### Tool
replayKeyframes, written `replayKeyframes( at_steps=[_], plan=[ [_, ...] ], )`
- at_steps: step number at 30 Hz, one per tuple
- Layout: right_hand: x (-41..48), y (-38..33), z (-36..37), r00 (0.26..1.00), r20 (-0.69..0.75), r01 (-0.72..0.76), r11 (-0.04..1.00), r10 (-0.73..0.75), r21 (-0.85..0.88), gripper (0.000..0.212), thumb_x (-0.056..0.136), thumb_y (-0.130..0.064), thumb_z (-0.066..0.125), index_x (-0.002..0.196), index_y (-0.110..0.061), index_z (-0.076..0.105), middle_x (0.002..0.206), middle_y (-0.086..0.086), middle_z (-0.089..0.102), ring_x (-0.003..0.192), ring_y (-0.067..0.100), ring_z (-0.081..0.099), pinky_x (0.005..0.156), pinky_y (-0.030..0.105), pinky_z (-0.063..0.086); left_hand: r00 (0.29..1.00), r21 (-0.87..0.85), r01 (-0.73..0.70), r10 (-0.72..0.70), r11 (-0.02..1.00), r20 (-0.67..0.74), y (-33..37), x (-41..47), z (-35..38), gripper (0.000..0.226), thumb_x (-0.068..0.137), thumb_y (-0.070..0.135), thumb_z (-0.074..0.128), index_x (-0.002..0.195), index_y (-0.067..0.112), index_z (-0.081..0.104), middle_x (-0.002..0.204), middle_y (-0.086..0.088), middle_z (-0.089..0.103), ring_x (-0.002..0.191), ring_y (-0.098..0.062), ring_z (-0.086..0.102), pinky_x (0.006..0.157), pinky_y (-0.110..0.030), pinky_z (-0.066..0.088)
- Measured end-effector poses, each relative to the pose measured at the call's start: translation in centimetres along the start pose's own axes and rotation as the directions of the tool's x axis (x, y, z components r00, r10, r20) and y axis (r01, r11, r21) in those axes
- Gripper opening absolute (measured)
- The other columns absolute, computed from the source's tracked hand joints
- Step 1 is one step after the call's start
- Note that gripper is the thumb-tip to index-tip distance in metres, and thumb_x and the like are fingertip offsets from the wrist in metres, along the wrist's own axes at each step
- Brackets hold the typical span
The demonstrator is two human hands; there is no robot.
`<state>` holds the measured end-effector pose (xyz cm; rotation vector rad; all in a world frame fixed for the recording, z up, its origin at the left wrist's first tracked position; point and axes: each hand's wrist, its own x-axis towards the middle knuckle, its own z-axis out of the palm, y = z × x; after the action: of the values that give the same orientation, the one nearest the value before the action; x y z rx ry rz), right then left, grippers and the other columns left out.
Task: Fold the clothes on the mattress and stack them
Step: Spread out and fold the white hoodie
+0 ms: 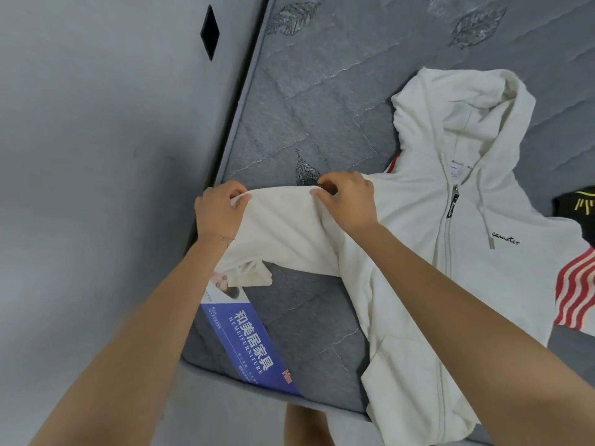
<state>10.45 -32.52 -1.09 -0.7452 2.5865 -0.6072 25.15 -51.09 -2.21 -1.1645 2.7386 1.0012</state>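
Lying zip-side up on the mattress [322,91], the white hoodie [467,268] is spread with its hood toward the far edge and its hem at the near edge. One sleeve [283,233] is drawn out toward the mattress's left edge and is held stretched between both hands.

The cloth is judged to be a soft, light knit. It can be expected to sag wherever it is not supported and to stay put in a simple pinch. Nothing about it is fragile, though the zip and drawcords may pull the front panels off line. Such a sleeve is best taken at two spaced points along its upper fold, so that it can be laid across the chest as a flat band.

The left hand [222,210] is closed on the sleeve toward its cuff end, with the fingers curled round the cloth and the cuff hanging loose below the wrist. The right hand [346,201] is pinched on the top fold nearer the shoulder. Both forearms are reached forward from the near edge, and the wrists are held just above the mattress. A black garment [576,201] is seen at the right edge.
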Motion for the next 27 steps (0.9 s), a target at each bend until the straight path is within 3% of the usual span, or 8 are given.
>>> replayKeyframes(
  at_steps=[4,7,12,16,27],
  plan=[
    [-1.5,0.5,-0.1,0.999,-0.022,0.022,0.998,-0.024,-0.056,0.045,0.091,-0.044,0.064,0.131,-0.023,0.059,0.13,0.001,0.057,0.125,0.025,0.045,0.104,0.035,0.027,0.995,0.2,-0.091,0.084,0.975,0.046,-0.5,-0.5,0.3,0.044,0.093,0.032,0.061,0.134,0.018,0.055,0.136,-0.007,0.055,0.126,-0.031,0.047,0.107,-0.048,0.028],
    [-3.3,2.1,-0.9,1.0,0.009,0.012,0.993,-0.011,-0.121,0.054,0.094,-0.047,0.057,0.142,-0.024,0.048,0.141,0.0,0.05,0.134,0.023,0.038,0.11,0.037,0.023,0.978,0.257,-0.201,0.182,0.945,0.098,1.4,-1.6,1.4,0.052,0.095,0.037,0.057,0.143,0.021,0.047,0.151,-0.008,0.039,0.14,-0.03,0.033,0.115,-0.052,0.011],
    [-6.6,6.1,-3.0,0.994,0.072,-0.074,0.982,0.087,-0.174,0.06,0.098,-0.048,0.049,0.151,-0.025,0.034,0.155,0.002,0.035,0.145,0.025,0.024,0.118,0.047,0.016,0.933,0.308,-0.347,0.294,0.886,0.206,5.7,-3.9,5.2,0.055,0.097,0.044,0.049,0.148,0.025,0.038,0.159,-0.005,0.024,0.148,-0.026,0.016,0.117,-0.053,0.0],
    [-9.9,10.2,-4.5,0.981,0.098,-0.149,0.975,0.166,-0.166,0.065,0.098,-0.053,0.044,0.155,-0.032,0.02,0.163,0.0,0.016,0.151,0.023,0.006,0.12,0.048,0.004,0.905,0.324,-0.415,0.351,0.85,0.239,9.3,-6.9,8.3,0.059,0.096,0.046,0.05,0.15,0.026,0.034,0.161,-0.005,0.017,0.149,-0.029,0.01,0.116,-0.056,0.0],
    [-18.5,20.0,-6.9,0.969,0.164,-0.163,0.976,0.185,-0.142,0.071,0.097,-0.058,0.041,0.156,-0.035,0.009,0.165,-0.001,0.004,0.152,0.023,-0.005,0.121,0.048,-0.001,0.924,0.376,-0.361,0.275,0.853,0.264,14.6,-16.0,15.7,0.064,0.097,0.052,0.042,0.153,0.034,0.016,0.163,0.0,0.0,0.15,-0.024,-0.006,0.116,-0.055,-0.005]
  ],
)
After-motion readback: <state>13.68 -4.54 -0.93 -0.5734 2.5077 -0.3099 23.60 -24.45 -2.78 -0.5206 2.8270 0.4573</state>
